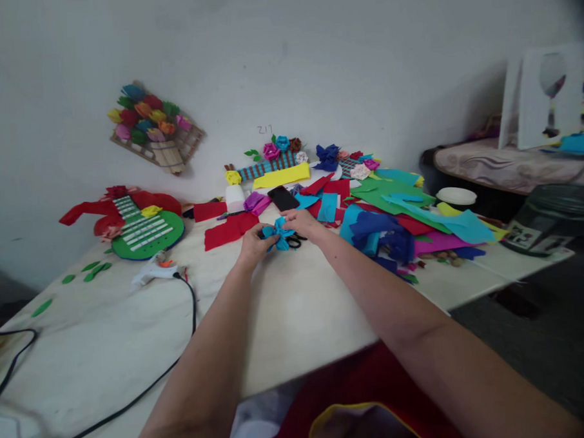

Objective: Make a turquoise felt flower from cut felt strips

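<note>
A bright blue paper flower (pixel 282 235) is held between my two hands over the middle of the table. My left hand (pixel 255 245) grips its left side with closed fingers. From the right, the fingers of my right hand (pixel 300 224) pinch an upper petal. Black-handled scissors (pixel 294 242) lie just beside the flower, partly covered by it and my right hand. Behind my hands are a dark phone (pixel 283 198) and a red paper piece (pixel 230 231).
A white glue gun (pixel 155 270) with a black cord (pixel 195 307) lies on the left of the table (pixel 305 309), near a green decorated board (pixel 150 235). Coloured paper sheets (pixel 392 198) pile up at the right, before a glass jar (pixel 548 221) and a white bowl (pixel 456 196).
</note>
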A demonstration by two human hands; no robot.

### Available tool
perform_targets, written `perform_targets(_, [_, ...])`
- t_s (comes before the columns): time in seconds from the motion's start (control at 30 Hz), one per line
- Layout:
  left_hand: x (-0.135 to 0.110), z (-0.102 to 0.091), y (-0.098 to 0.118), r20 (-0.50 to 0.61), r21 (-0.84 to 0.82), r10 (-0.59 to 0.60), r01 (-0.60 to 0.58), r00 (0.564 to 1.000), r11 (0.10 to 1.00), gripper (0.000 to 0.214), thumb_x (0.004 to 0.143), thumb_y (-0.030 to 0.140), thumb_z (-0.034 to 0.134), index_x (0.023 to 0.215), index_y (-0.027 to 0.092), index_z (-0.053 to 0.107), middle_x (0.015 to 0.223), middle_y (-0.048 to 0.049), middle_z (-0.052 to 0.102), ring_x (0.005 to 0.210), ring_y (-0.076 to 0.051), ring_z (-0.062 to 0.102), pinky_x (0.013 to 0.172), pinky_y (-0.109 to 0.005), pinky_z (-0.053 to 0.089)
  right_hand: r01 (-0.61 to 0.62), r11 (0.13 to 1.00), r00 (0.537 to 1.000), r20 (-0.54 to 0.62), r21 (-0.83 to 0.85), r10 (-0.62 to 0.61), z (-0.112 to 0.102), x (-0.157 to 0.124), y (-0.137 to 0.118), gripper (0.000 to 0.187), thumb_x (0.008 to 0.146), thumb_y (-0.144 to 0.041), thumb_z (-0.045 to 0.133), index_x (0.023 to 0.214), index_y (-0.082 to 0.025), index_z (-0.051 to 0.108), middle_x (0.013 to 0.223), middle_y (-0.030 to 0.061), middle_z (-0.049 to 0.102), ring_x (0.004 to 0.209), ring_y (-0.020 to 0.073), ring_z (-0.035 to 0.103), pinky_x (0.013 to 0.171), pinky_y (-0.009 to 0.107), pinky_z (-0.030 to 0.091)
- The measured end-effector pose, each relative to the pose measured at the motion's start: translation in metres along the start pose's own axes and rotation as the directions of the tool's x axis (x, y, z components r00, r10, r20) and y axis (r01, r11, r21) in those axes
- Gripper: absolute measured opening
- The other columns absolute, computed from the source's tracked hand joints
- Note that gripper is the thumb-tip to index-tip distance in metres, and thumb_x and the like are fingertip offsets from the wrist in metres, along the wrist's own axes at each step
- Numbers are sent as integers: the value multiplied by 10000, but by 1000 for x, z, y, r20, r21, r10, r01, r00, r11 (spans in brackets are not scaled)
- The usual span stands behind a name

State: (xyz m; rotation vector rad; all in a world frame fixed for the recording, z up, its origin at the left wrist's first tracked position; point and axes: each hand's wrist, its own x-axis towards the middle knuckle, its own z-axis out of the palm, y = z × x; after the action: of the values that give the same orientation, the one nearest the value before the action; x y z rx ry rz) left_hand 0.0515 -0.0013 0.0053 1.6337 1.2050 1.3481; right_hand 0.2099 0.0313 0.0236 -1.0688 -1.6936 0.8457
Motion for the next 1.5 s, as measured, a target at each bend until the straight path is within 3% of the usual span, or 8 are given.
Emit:
perform_targets(0.37, [-1, -2, 1, 86, -5, -39, 40, 996, 999, 301, 517, 309, 721, 753, 140, 640, 601, 12, 558, 525, -104, 483, 536, -236, 397, 90, 992, 995, -23, -91, -92, 3, -2, -4, 104, 550, -111, 611, 474, -154, 554, 1100, 49, 610, 1009, 191, 553, 904, 316, 395])
perform_targets(0.7, [-2, -2, 0, 111, -68, -67, 75, 992, 995, 306, 498, 284, 731, 761, 159, 636, 621, 16, 562, 549, -114, 512, 554, -247, 427, -139, 978, 990, 21, 154, 137, -1, -7, -14, 25, 552, -149, 597, 533, -133, 596, 1034, 104, 638, 886, 221, 598, 796, 333, 452])
perform_targets(0.9, [-2, -3, -1, 129, -49, -58, 65, 990, 997, 271, 517, 286, 719, 747, 164, 642, 643, 2, 580, 568, -125, 523, 568, -257, 441, -55, 998, 995, 79, 33, 53, -5, -7, -13, 77, 515, -115, 576, 456, -145, 539, 1002, 81, 641, 961, 229, 572, 767, 298, 438])
perform_targets(1.03, [-4, -3, 2, 125, -42, -52, 57, 991, 997, 255, 510, 281, 721, 723, 168, 641, 640, 2, 584, 569, -127, 523, 570, -260, 442, 10, 999, 992, 126, -34, -5, -6, -6, -11, 128, 496, -138, 576, 412, -162, 484, 811, 47, 637, 978, 238, 557, 746, 288, 420])
perform_targets(1.2, [-4, -2, 4, 114, -13, -44, 46, 992, 999, 245, 514, 265, 713, 722, 161, 636, 647, 0, 584, 585, -126, 518, 575, -251, 434, 41, 997, 984, 174, -59, -30, -7, -6, -8, 176, 497, -172, 568, 404, -165, 419, 572, -17, 513, 738, 166, 554, 627, 239, 382])
perform_targets(1.3, [-3, -2, 4, 125, 20, -47, 45, 991, 999, 250, 515, 263, 708, 727, 154, 635, 631, 10, 576, 572, -117, 508, 566, -239, 423, 60, 996, 980, 196, -70, -46, -6, -6, -7, 171, 516, -195, 547, 432, -159, 403, 538, -48, 446, 559, 89, 447, 534, 214, 324])
perform_targets(1.4, [-3, -2, 5, 137, 42, -52, 46, 989, 998, 256, 514, 282, 703, 721, 149, 631, 608, 20, 566, 557, -112, 499, 556, -235, 413, 76, 993, 976, 212, -96, -54, -6, -6, -7, 161, 531, -207, 541, 456, -155, 408, 523, -61, 416, 514, 64, 384, 506, 206, 299])
perform_targets(1.5, [-3, -2, 7, 135, 72, -54, 45, 989, 996, 250, 523, 295, 695, 712, 147, 627, 592, 26, 555, 545, -103, 484, 547, -225, 397, 79, 987, 978, 202, -138, -50, -6, -6, -8, 169, 539, -199, 549, 455, -154, 410, 536, -53, 448, 537, 74, 425, 511, 202, 313])
